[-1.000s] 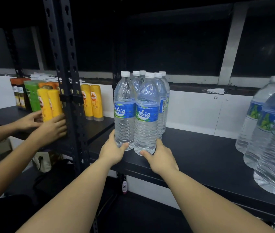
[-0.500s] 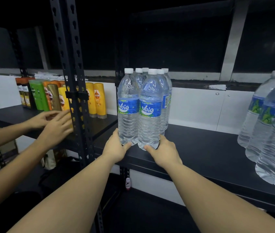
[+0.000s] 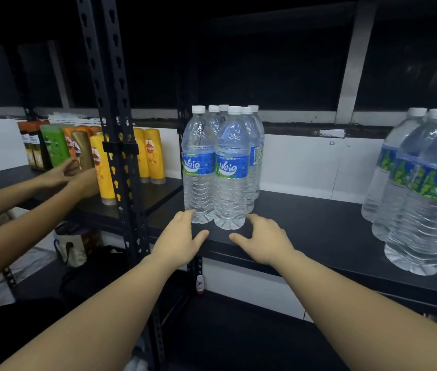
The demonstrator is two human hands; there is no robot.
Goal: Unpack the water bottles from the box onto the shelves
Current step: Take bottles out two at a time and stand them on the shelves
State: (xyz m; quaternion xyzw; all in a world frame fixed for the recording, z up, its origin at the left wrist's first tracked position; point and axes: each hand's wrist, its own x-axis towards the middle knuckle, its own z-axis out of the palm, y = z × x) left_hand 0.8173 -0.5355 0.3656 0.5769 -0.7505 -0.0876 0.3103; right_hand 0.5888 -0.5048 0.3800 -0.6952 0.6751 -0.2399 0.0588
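Six water bottles [image 3: 217, 167] with white caps and blue labels stand upright in a tight cluster near the front left corner of the black shelf [image 3: 319, 231], just right of the perforated black upright [image 3: 115, 145]. The left hand [image 3: 178, 241] lies released at the shelf's front edge, fingertips at or touching the base of the front left bottle. The right hand [image 3: 262, 241] is likewise released, fingers spread near the front right bottle's base, apparently not gripping it; neither hand's grip holds anything.

The step looks like squaring off a placed group. To do it well, I would press low on the bases with flat fingers, not high on the bodies, since tall bottles tip easily, and keep the front pair level with each other and back from the shelf's front edge.

More large water bottles [image 3: 420, 199] stand toward the right end of the shelf, cut off by the frame. The box is out of view, so how many remain cannot be judged. The rear bottles in the cluster show only their caps. On the neighbouring shelf another person's hands [image 3: 72, 175] handle yellow and green toiletry bottles [image 3: 102, 167], partly masked by the upright.
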